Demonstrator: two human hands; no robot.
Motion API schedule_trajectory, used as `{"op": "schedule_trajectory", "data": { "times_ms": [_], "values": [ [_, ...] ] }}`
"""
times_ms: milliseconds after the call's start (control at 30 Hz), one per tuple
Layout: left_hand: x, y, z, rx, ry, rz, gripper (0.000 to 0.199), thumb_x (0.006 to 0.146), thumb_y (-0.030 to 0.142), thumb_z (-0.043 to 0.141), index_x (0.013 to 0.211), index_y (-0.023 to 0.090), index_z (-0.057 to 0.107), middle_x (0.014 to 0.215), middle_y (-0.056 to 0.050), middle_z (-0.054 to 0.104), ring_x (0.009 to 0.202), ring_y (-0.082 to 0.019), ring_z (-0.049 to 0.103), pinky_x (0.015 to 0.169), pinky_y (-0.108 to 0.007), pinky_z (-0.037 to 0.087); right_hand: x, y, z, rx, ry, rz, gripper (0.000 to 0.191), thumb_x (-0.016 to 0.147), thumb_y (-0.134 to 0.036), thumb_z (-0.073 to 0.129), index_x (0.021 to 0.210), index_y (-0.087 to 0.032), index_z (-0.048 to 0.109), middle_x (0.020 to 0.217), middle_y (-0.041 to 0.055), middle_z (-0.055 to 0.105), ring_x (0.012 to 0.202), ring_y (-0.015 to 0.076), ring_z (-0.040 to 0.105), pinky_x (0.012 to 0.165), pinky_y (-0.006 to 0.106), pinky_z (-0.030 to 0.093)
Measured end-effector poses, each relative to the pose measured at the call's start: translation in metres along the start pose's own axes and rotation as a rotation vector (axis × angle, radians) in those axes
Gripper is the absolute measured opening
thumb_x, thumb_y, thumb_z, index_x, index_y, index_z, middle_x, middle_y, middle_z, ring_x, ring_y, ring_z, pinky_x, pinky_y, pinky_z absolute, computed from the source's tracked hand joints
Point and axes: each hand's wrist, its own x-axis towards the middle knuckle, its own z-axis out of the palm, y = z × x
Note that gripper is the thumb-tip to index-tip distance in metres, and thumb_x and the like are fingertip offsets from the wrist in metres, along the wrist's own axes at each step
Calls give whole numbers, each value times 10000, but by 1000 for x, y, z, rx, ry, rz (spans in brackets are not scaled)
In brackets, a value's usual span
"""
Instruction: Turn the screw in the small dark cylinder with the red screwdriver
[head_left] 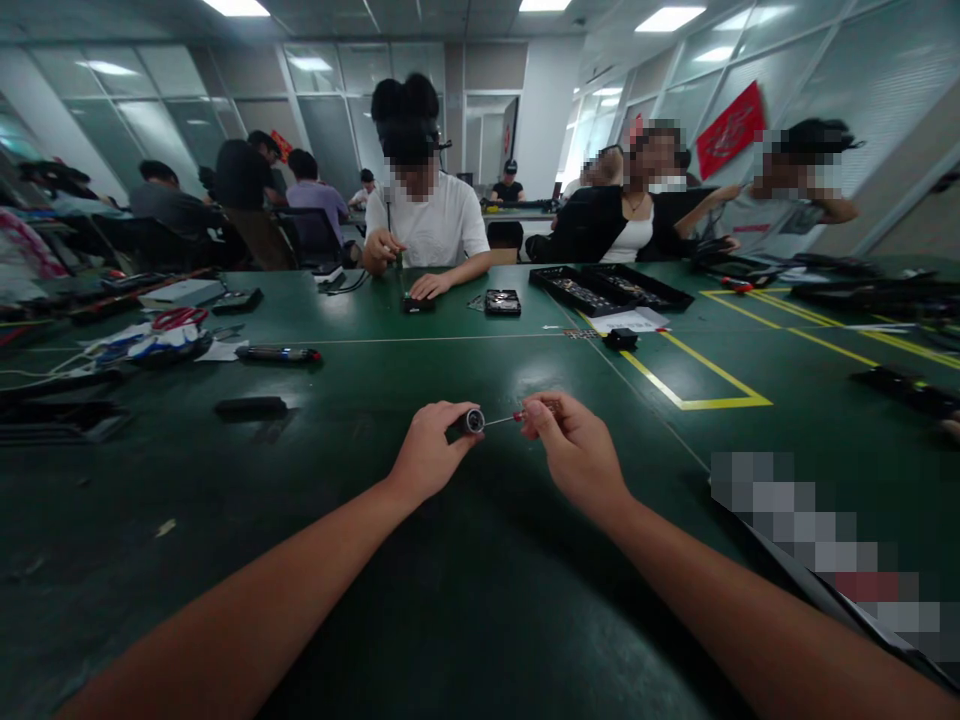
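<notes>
Between the thumb and fingers of my left hand (429,455) is a small black cylindrical part (472,421), its round open end with a pale rim turned toward me. My right hand (574,440) is closed around the handle of a thin screwdriver (501,420), red near the shaft. The shaft points left, and its tip is at the cylinder's rim; whether it touches or enters is too small to tell. Both hands are over the green table (450,600).
Across the table a person in a white shirt (450,215) works on a small black part. Black trays (592,290) hold small pieces. A black block (621,339) stands by yellow tape. To the left lie a dark pen-like tool (277,355), a black bar (251,406) and cables.
</notes>
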Motion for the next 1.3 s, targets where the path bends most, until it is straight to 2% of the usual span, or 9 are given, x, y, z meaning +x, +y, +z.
{"op": "schedule_trajectory", "data": {
  "times_ms": [200, 333, 600, 667, 833, 933, 1133, 1300],
  "values": [
    [-1, -2, 0, 3, 11, 12, 317, 852, 185, 758, 1163, 203, 701, 1109, -43, 721, 1044, -225, 641, 968, -410, 482, -4, 0, -2, -67, 40, -64, 271, 987, -461, 546, 975, -214, 657, 774, 21, 700, 691, 173, 655, 634, 291, 479],
    [0, -3, 0, 15, 10, 24, 320, 849, 181, 760, 1163, 213, 703, 1105, -37, 724, 1044, -223, 642, 962, -417, 486, -3, -2, -3, -117, 6, -98, 231, 990, -418, 544, 969, -217, 656, 756, 14, 699, 685, 175, 668, 643, 293, 480],
    [1, -8, 2, 40, 48, 47, 346, 819, 140, 780, 1151, 210, 711, 1093, -42, 723, 1049, -223, 633, 957, -418, 486, -5, -11, -5, -297, -100, -221, 167, 968, -330, 554, 1001, -213, 668, 863, 47, 737, 787, 204, 699, 721, 322, 492],
    [1, -8, 1, 49, 54, 56, 348, 815, 134, 781, 1149, 206, 713, 1085, -44, 723, 1046, -224, 631, 962, -419, 486, -6, -11, -4, -239, -107, -176, 181, 972, -340, 542, 1014, -213, 664, 867, 47, 734, 796, 205, 699, 734, 330, 499],
    [1, -4, -1, 68, 41, 56, 324, 825, 138, 772, 1136, 213, 718, 1079, -39, 725, 1042, -226, 630, 965, -432, 482, 3, 2, 2, 109, -39, 82, 291, 953, -461, 555, 986, -194, 665, 816, 44, 699, 752, 196, 667, 726, 341, 527],
    [1, -3, -1, 69, 37, 52, 318, 822, 139, 775, 1125, 218, 721, 1078, -35, 728, 1037, -227, 633, 959, -434, 481, 7, 7, 2, 216, -31, 145, 318, 930, -492, 583, 939, -186, 667, 782, 36, 677, 726, 191, 650, 719, 344, 532],
    [2, -5, 1, 73, 45, 40, 313, 821, 144, 776, 1119, 226, 724, 1080, -39, 730, 1046, -235, 629, 964, -445, 474, -1, 1, -1, -59, -66, -32, 239, 984, -420, 525, 1004, -214, 644, 856, 45, 712, 808, 207, 688, 746, 337, 516],
    [2, -5, -1, 72, 38, 19, 304, 829, 164, 771, 1122, 228, 721, 1081, -48, 725, 1046, -242, 624, 973, -464, 471, -5, -5, -2, -151, -97, -98, 213, 1006, -380, 486, 1018, -225, 631, 855, 40, 717, 791, 204, 695, 714, 327, 507]
  ]
}}
